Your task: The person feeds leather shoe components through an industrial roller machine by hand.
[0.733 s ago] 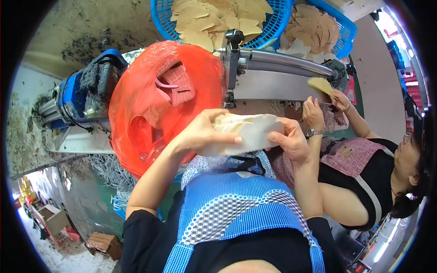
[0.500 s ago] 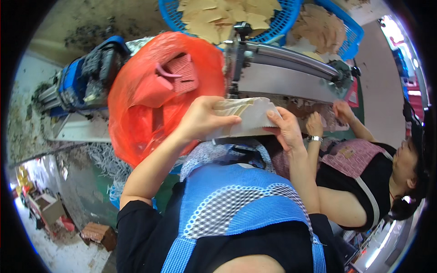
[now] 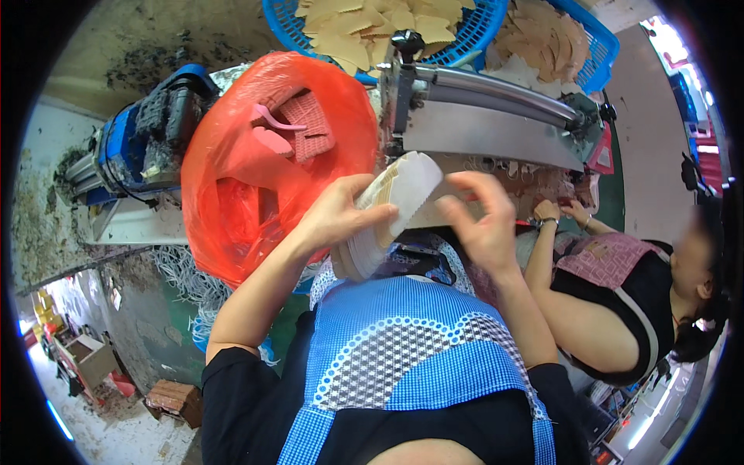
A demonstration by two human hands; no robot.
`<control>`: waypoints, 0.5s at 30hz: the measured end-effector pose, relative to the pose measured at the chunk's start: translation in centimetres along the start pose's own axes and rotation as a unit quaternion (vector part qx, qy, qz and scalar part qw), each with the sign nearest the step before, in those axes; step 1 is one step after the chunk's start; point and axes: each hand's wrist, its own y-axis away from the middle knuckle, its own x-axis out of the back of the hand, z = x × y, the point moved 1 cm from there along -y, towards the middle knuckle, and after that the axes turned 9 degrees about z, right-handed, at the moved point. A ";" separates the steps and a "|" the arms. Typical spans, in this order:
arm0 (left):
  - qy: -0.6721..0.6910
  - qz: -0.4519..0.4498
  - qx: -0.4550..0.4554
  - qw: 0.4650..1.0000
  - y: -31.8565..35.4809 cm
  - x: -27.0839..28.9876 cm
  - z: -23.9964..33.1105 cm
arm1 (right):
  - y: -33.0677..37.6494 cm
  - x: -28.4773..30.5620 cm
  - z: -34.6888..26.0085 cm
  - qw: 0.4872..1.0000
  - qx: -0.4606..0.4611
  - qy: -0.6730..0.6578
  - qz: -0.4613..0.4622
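Note:
My left hand (image 3: pixel 347 213) is closed round a thick stack of thin pale pieces with zigzag edges (image 3: pixel 404 186); its thumb presses on the top piece. The stack tilts, with a white face upward and beige layers showing along its side. Just right of it, my right hand (image 3: pixel 484 221) is apart from the stack, its fingers spread and somewhat blurred, nothing in them. Beside my left hand lies a red plastic bag (image 3: pixel 225 167), with pink moulded pieces (image 3: pixel 311 128) in its mouth. Ahead of both hands stands a roller machine (image 3: pixel 496 97) with a metal plate.
Round blue basket (image 3: pixel 487 48) at the back holds beige cut pieces; another blue basket (image 3: pixel 606 66) stands right of it. A blue motor (image 3: pixel 128 143) sits at the left. Close on my right a co-worker (image 3: pixel 604 287) works with both hands near small pieces at the bench.
My right hand has let go of the stack and moved slightly right, its fingers opening. The stack in my left hand has turned to a steeper tilt. The co-worker's hands have shifted.

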 end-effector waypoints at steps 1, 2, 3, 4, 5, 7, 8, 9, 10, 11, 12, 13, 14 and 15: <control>0.055 -0.033 -0.011 0.998 -0.2 -0.3 -0.1 | 0.2 -0.1 -0.5 0.994 0.018 0.015 -0.107; 0.055 -0.041 -0.008 0.998 -0.2 -0.6 -0.2 | 0.4 -0.3 -0.9 0.988 0.054 0.035 -0.139; 0.065 -0.047 -0.029 0.996 -0.3 -0.8 -0.2 | 0.6 -0.3 -1.1 0.991 0.006 0.039 -0.126; 0.087 -0.059 -0.067 0.992 -0.3 -0.9 -0.2 | 0.8 -0.5 -1.2 0.986 -0.002 0.040 -0.162; 0.071 -0.056 -0.046 0.995 -0.4 -1.0 -0.4 | 0.9 -0.6 -1.2 0.987 -0.016 0.048 -0.153; 0.071 -0.066 -0.030 0.995 -0.5 -1.0 -0.5 | 1.0 -0.8 -1.0 0.983 -0.055 0.017 -0.172; 0.062 -0.069 -0.015 0.996 -0.6 -1.0 -0.6 | 1.0 -0.9 -0.9 0.983 -0.056 0.016 -0.172; 0.074 -0.079 -0.022 0.994 -0.7 -1.0 -0.7 | 1.0 -1.0 -0.6 0.981 -0.086 -0.008 -0.174; 0.098 -0.083 -0.013 0.992 -0.8 -1.1 -0.8 | 1.0 -1.1 -0.5 0.979 -0.118 -0.033 -0.163; 0.122 -0.087 -0.006 0.989 -0.9 -1.2 -0.9 | 1.0 -1.2 -0.3 0.977 -0.120 -0.029 -0.174; 0.124 -0.089 -0.004 0.988 -0.9 -1.2 -1.0 | 1.0 -1.3 -0.3 0.981 -0.117 -0.044 -0.147; 0.120 -0.082 -0.005 0.989 -0.9 -1.3 -1.1 | 1.0 -1.3 -0.2 0.982 -0.111 -0.053 -0.141; 0.117 -0.077 -0.011 0.990 -0.9 -1.3 -1.3 | 1.1 -1.4 -0.1 0.985 -0.113 -0.058 -0.121; 0.117 -0.073 -0.010 0.990 -1.0 -1.3 -1.4 | 1.2 -1.5 -0.1 0.987 -0.087 -0.033 -0.133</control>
